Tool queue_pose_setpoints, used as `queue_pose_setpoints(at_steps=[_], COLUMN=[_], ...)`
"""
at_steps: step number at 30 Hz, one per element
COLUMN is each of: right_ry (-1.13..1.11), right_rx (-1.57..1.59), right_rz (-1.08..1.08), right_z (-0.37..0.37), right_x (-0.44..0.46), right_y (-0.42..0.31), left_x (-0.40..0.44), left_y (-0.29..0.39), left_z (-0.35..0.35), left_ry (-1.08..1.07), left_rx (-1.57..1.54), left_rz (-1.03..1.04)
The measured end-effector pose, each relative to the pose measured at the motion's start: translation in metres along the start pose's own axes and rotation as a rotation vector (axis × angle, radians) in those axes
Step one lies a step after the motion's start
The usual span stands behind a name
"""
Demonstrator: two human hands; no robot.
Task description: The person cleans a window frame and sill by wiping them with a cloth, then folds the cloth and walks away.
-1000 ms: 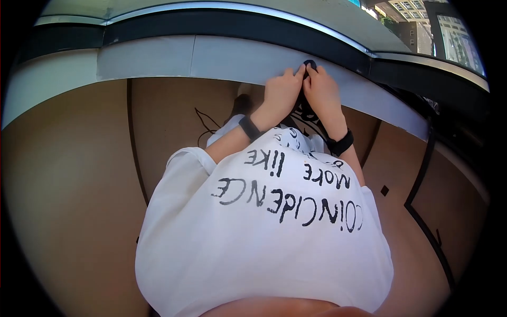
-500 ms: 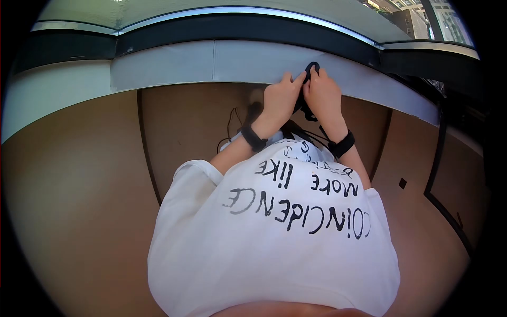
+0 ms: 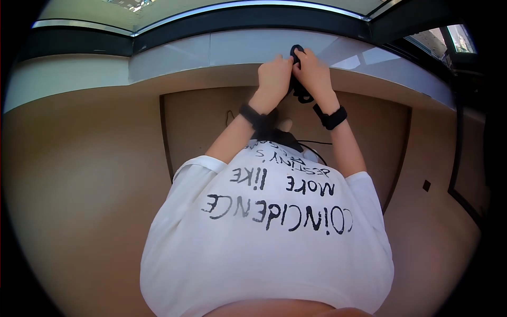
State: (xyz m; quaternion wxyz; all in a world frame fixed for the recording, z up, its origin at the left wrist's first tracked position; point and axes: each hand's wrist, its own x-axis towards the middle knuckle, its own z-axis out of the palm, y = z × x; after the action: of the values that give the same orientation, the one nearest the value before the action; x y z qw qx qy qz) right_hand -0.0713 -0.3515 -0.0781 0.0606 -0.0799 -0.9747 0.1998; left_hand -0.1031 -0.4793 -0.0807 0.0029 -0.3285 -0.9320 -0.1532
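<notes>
Both of my hands are close together in front of the window ledge, at a black object (image 3: 301,91) with a rounded, looped top end; what it is I cannot make out. My left hand (image 3: 274,76) has its fingers curled against the object's left side. On the other side, my right hand (image 3: 313,74) is closed round its upper part, fingertips near the top. The lower part of the object hangs between my wrists. A black band (image 3: 255,115) is on my left wrist and another black band (image 3: 331,117) on my right.
A pale window ledge (image 3: 174,53) runs across the front, with a dark frame (image 3: 237,21) and glass behind it. Below lies a brown floor (image 3: 206,119) with dark seams, a thin black cable (image 3: 316,141) and part of a shoe (image 3: 285,125).
The view has turned and shifted along the ledge. Both hands and the black object now appear higher in view, with my forearms stretched further forward. The hands stay closed at the object.
</notes>
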Motion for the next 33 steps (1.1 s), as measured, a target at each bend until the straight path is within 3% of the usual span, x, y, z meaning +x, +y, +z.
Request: queue_pose_setpoints(at_steps=[5, 10, 20, 26, 30, 33], right_ry=[0.023, -0.007, -0.330, -0.565, -0.606, -0.570], right_rx=[0.084, 0.044, 0.112, -0.074, -0.195, -0.117], right_rz=[-0.069, -0.070, -0.434, -0.487, -0.512, -0.591], right_z=[-0.002, -0.009, -0.006, -0.035, -0.032, -0.029], right_x=[0.002, -0.002, 0.043, 0.049, 0.054, 0.053], right_y=[0.005, -0.005, -0.101, -0.098, -0.106, -0.109], left_x=[-0.005, -0.009, -0.047, -0.048, -0.047, -0.053], left_y=[0.005, -0.002, -0.077, -0.072, -0.086, -0.097], left_z=[-0.007, -0.008, -0.070, -0.065, -0.069, -0.081], left_ry=[-0.007, 0.017, -0.087, -0.015, -0.050, -0.060], left_rx=[-0.048, -0.075, 0.086, 0.059, -0.014, -0.076], left_rz=[-0.048, 0.041, 0.044, 0.267, 0.292, 0.276])
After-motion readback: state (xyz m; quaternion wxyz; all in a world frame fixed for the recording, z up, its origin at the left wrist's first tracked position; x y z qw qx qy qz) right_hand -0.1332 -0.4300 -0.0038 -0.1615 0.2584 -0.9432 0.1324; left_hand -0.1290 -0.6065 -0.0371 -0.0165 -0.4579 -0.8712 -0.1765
